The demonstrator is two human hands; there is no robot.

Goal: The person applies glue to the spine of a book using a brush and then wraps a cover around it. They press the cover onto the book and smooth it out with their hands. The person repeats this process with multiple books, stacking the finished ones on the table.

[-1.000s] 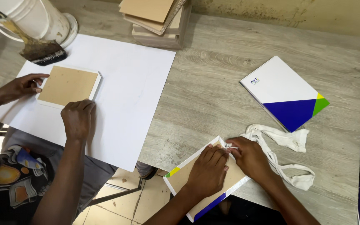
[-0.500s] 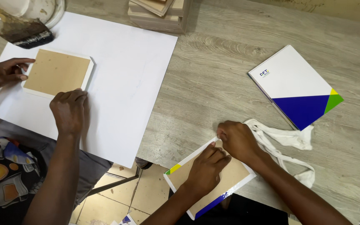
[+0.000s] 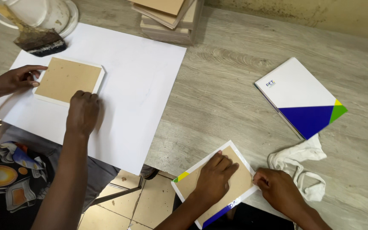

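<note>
Since a second ago the right hand (image 3: 280,187) has moved off the board (image 3: 214,183) to its right edge, fingers curled shut, pinching the wrap. Left hand (image 3: 214,179) flat, fingers spread, pressing the board, which overhangs the tabletop (image 3: 218,85) edge. Rag (image 3: 305,164) crowds right; open room ahead.

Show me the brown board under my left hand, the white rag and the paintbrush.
brown board (image 3: 235,181), head view, bare patch right of the left hand (image 3: 213,179).
white rag (image 3: 303,168), head view, its bunched middle.
paintbrush (image 3: 39,41), head view, the dark bristles.
</note>
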